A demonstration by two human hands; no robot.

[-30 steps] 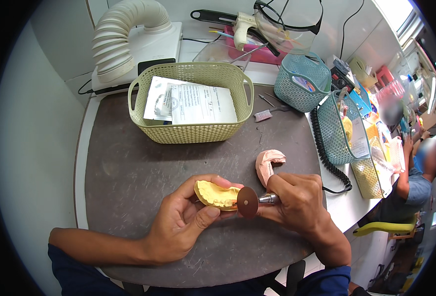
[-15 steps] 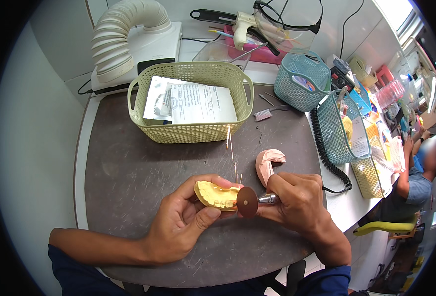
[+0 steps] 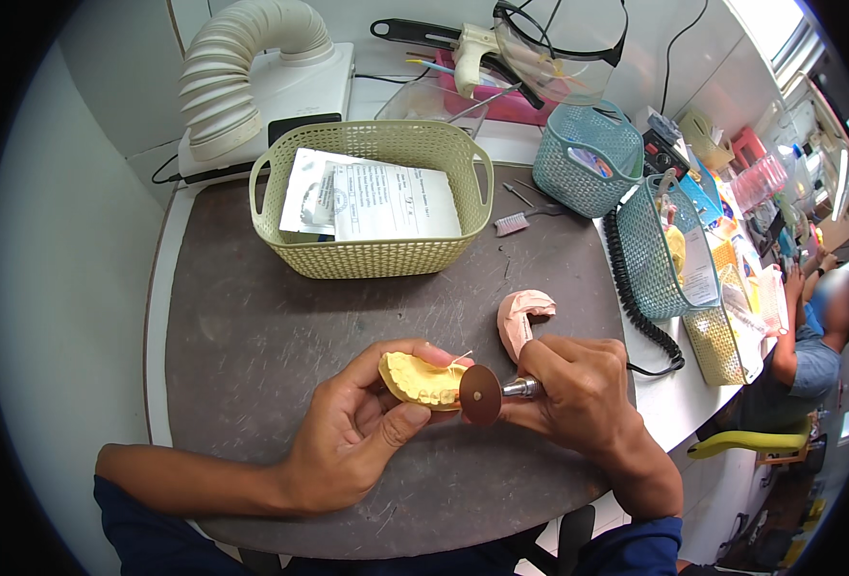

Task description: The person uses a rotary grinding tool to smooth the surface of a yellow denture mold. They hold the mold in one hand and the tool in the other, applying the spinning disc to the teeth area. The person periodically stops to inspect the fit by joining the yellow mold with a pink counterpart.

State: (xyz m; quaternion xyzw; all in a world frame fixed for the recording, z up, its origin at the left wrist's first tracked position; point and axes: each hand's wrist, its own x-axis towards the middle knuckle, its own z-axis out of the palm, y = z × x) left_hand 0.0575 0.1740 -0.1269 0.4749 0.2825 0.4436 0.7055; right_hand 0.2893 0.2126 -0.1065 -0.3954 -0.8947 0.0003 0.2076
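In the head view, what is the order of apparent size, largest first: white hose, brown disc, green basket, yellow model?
1. Green basket
2. White hose
3. Yellow model, partly hidden
4. Brown disc

Left hand [image 3: 348, 437] grips yellow cast [image 3: 415, 381] | right hand [image 3: 578, 396] holds handpiece [image 3: 522, 387], brown disc [image 3: 480, 395] at yellow cast's right end | pink cast [image 3: 515, 324] just beyond right hand | green basket [image 3: 372, 260] holding papers [image 3: 398, 204] farther back on dark desktop [image 3: 252, 374]

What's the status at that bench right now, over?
Left hand holding yellow dental cast. Right hand holding rotary handpiece. Brown disc hides the yellow cast's right end. Pink dental cast lies just beyond right hand.
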